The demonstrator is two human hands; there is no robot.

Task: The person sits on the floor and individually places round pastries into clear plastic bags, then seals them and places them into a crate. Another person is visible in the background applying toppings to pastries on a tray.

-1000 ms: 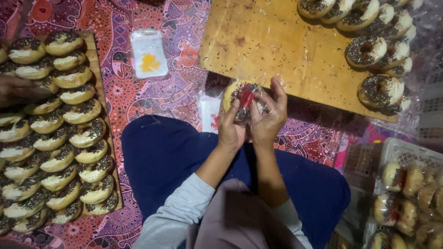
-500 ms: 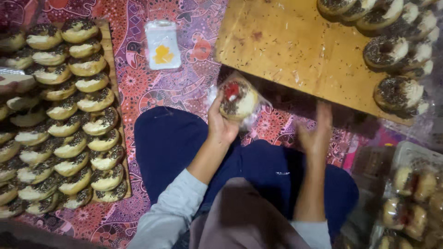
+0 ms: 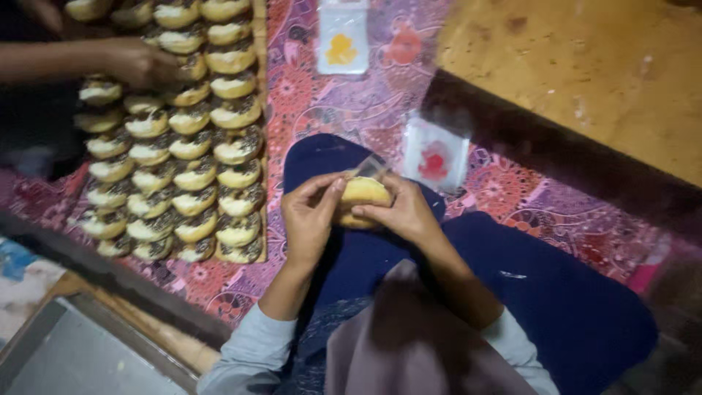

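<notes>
My left hand (image 3: 311,217) and my right hand (image 3: 401,212) both grip one round golden doughnut (image 3: 363,194) over my lap. A bit of clear plastic wrap (image 3: 371,167) sticks up behind the doughnut. Just beyond my right hand a clear bag with a red mark (image 3: 435,156) lies on the patterned cloth. Left of my hands, rows of chocolate-sprinkled doughnuts (image 3: 191,159) fill a wooden board.
Another person's hand (image 3: 139,62) reaches onto the doughnut rows from the left. A clear bag with a yellow mark (image 3: 342,40) lies at the top. A wooden board (image 3: 585,73) spans the upper right. A grey tray (image 3: 80,358) sits at bottom left.
The view swung to the left. The wrapped doughnut that my left hand held up is gone from my hands; both hands now hold a plain doughnut low over my lap.
</notes>
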